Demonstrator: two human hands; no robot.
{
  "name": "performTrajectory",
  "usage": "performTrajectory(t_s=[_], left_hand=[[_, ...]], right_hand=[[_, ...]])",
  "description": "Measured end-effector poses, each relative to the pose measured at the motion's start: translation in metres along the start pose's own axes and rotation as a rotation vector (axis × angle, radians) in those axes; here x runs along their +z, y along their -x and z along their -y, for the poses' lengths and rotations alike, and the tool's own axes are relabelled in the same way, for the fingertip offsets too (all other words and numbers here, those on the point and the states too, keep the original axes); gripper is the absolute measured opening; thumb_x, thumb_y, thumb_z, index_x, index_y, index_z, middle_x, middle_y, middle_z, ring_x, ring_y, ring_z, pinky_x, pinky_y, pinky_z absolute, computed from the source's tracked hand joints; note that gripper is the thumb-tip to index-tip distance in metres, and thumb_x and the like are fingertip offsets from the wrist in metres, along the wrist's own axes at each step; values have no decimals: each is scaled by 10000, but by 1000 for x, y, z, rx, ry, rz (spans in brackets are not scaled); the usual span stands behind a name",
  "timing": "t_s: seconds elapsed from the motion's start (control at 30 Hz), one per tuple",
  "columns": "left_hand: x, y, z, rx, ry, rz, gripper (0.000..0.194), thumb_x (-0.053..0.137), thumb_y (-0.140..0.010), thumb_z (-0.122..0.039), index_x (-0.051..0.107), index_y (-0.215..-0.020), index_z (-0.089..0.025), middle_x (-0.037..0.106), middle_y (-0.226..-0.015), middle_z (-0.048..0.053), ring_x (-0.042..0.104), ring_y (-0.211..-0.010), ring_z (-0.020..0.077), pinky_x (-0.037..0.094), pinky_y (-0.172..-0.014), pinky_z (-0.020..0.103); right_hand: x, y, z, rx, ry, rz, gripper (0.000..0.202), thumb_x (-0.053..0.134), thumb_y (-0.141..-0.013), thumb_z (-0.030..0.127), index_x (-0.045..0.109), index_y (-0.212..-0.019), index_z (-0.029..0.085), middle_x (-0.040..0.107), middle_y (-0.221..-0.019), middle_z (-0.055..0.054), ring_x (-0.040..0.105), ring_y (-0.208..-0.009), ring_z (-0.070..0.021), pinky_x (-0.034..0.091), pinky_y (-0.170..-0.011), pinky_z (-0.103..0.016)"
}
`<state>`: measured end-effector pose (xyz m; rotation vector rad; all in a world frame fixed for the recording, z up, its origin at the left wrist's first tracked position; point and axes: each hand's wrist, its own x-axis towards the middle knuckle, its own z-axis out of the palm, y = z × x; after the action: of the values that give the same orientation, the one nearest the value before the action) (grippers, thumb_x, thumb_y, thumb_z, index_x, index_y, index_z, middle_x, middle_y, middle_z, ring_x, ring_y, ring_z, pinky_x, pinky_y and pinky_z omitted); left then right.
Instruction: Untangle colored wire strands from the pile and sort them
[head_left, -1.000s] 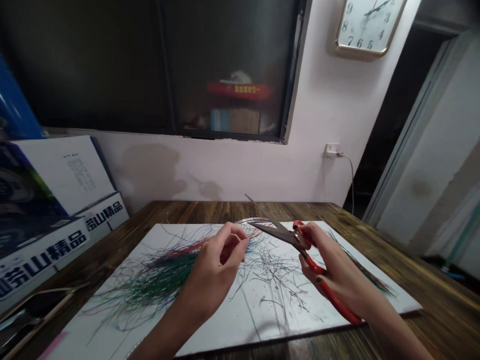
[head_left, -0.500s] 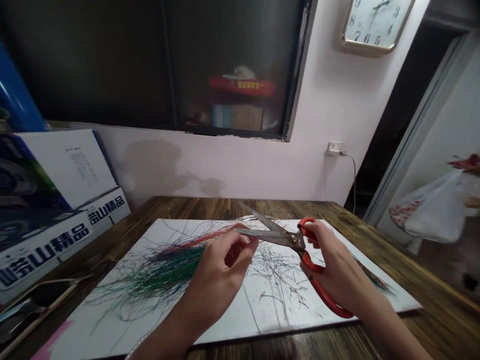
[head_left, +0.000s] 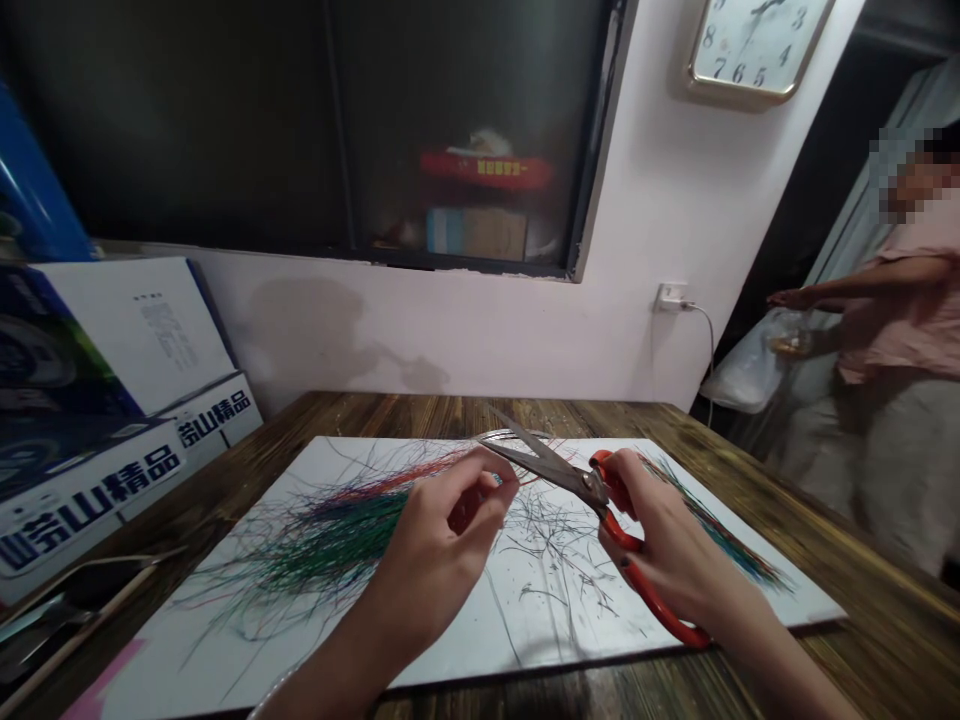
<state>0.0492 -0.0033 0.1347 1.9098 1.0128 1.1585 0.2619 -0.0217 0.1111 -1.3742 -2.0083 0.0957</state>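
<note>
My left hand (head_left: 450, 530) is closed in a pinch above the white board, with a thin reddish wire (head_left: 534, 481) showing at its fingertips. Orange-handled scissors (head_left: 559, 467) are gripped in my right hand (head_left: 664, 520), their blades parted and pointing left, just above the left fingertips. A tangled bundle of thin green, blue and red wires (head_left: 330, 535) lies on the board's left side, partly behind my left hand. Short dark clippings (head_left: 559, 560) are scattered between the hands. Another bundle of coloured wires (head_left: 739, 545) lies at the right, partly covered by my right hand.
The white board (head_left: 450, 675) rests on a dark wooden table (head_left: 757, 520). Printed cartons (head_left: 142, 340) stand at the left. Behind the table is a wall with a socket (head_left: 671, 296) and plugged cable. At the right, a person (head_left: 900, 300) carries a plastic bag (head_left: 750, 370).
The scissors have tilted slightly, and their blades have closed somewhat beside my left fingertips. My left hand stays nearly still. At the right, the person with the bag has moved further into view.
</note>
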Motion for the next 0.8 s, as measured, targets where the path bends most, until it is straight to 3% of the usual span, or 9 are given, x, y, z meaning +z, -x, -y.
performTrajectory(t_s=[0.47,0.8], left_hand=[[0,-3,6,29,-35,-109,93,521,-847,-253,588,-821,-194,630,-795,12,580,-746,154,423,-603,260],[-1,-2,2,-8,-47,-50,121,507,-849,-271,590,-832,-185,645,-794,29,598,-754,177,430,-611,289]], right_hand=[[8,0,-6,22,37,38,214,406,-766,112,280,-894,227,519,-692,5,453,-586,-165,323,-541,-273],[11,0,-7,19,61,50,241,407,-741,104,253,-877,230,506,-674,8,429,-567,-159,328,-534,-272]])
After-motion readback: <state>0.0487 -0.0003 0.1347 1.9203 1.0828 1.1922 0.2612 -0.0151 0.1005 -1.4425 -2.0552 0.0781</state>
